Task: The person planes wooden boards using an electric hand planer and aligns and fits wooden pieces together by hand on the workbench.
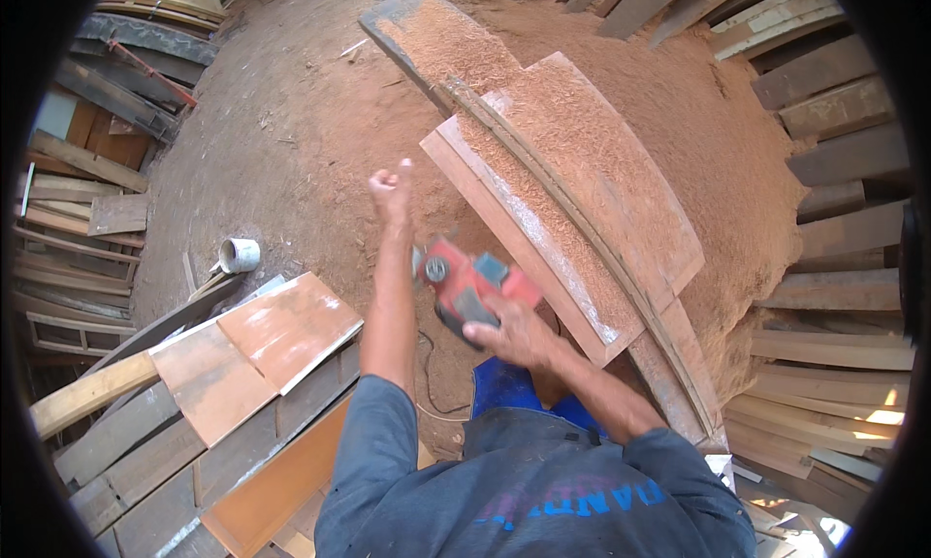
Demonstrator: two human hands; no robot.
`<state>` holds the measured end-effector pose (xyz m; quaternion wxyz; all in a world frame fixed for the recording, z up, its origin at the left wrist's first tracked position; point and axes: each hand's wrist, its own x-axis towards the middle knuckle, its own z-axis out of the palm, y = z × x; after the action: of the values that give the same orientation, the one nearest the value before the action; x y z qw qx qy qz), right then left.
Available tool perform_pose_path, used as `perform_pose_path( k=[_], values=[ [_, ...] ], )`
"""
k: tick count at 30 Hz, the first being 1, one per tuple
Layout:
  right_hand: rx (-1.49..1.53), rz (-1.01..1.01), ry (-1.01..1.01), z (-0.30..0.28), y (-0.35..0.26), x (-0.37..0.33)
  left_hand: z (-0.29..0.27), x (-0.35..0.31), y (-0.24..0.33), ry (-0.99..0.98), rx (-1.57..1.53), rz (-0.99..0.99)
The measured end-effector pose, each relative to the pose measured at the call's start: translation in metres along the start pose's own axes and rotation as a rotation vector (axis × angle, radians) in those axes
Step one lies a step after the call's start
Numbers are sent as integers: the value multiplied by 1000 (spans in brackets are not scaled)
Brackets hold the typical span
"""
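My right hand (514, 333) grips a red electric hand planer (467, 282) with a grey top, held low in front of me beside the near edge of a long curved board. That board (572, 185) is covered in reddish sawdust and lies across other planks. My left hand (392, 188) is stretched out ahead over the dirt floor, fingers curled into a loose fist with nothing in it. A thin black cord (433, 383) trails down from the planer toward my body.
A large sawdust heap (718, 141) rises at the right. Stacked planks (834, 267) line the right side and timber (87, 199) lies at the left. Flat reddish boards (257, 350) rest at lower left. A white pipe piece (239, 255) lies on the ground.
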<state>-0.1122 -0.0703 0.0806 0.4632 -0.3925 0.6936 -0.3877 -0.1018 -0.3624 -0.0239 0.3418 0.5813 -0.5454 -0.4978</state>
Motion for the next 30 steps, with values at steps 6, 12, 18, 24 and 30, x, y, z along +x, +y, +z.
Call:
perform_pose_path(
  k=[6, 12, 18, 24, 30],
  values=[
    [52, 334, -137, 27, 43, -72, 63, -45, -35, -359, -554, -354],
    [3, 498, 75, 40, 126, -139, 57, -150, -63, -461, -580, -421],
    [60, 601, 303, 35, 195, -223, 39, -295, -80, -662, -468, -568],
    [192, 601, 584, 55, 264, -305, 31, -396, -125, -780, -502, -587],
    [332, 763, 718, 62, 328, -350, 15, -385, -141, -900, -348, -497]
  ],
)
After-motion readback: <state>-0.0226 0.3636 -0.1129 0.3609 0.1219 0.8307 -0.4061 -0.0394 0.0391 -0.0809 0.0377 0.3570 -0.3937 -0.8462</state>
